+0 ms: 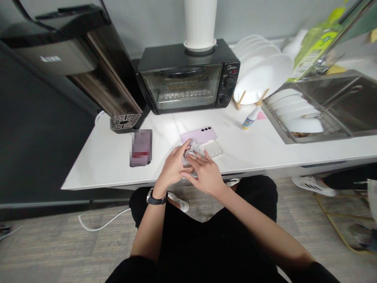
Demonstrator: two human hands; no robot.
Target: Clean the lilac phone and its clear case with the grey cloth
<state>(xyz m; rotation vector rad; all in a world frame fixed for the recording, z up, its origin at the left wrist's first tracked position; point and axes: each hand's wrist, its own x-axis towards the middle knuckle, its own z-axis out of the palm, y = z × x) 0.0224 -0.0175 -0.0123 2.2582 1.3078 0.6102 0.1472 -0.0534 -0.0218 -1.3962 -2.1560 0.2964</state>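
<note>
My left hand (173,164) is at the counter's front edge, its fingers curved around a clear phone case and a crumpled grey-white cloth (192,149). My right hand (206,173) presses its fingers onto the cloth from the right, its thumb near the left palm. Just beyond the hands lies a pale purple phone (199,135) with three dark camera lenses facing up. The clear phone case (214,148) lies flat against the phone's near side, partly hidden by the cloth and fingers.
On the white counter (112,169) is a dark purple item (141,148) at left. Behind stand a coffee-coloured dispenser (108,78) and a black toaster oven (185,78). To the right are a small bottle (250,119), white plates (262,76) and a sink (347,106).
</note>
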